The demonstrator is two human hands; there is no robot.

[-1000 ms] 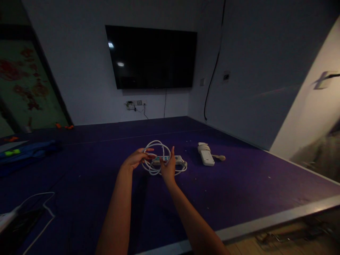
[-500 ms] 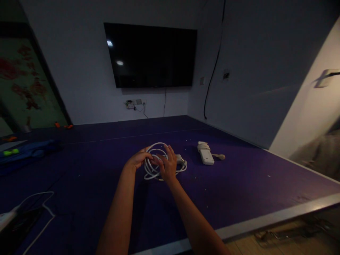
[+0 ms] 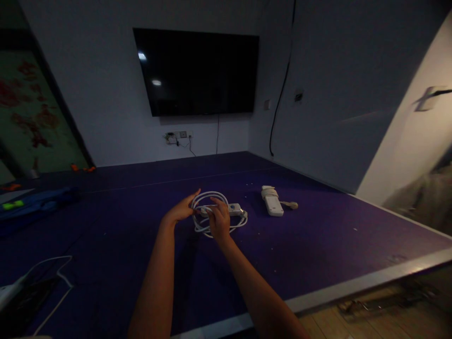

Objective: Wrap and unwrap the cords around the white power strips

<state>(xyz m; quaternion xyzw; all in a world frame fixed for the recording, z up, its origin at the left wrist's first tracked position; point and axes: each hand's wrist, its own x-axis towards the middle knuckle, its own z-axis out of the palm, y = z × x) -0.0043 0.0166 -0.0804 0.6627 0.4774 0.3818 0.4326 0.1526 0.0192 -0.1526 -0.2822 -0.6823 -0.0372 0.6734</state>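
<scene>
Loops of white power cable stand in a loose coil above the purple surface. At the coil's left side is my left hand, its thumb raised and its fingers curled behind the loops, partly hidden by them. My right hand is closed in a pinch on a length of the cable within the coil. A white power strip lies just behind and to the right of my right hand, with the cable joined to its right end. Farther right lies a second white power strip, its cord wound around one end.
The purple tabletop has a pale front edge. Blue cloth lies at the left, and a dark device with a white cable sits at the near left. A television hangs on the far wall.
My right hand has gone from spread fingers to a pinch on the cable. The loops have shifted, showing more of the power strip. My left hand stays by the coil. The view has shifted slightly.
</scene>
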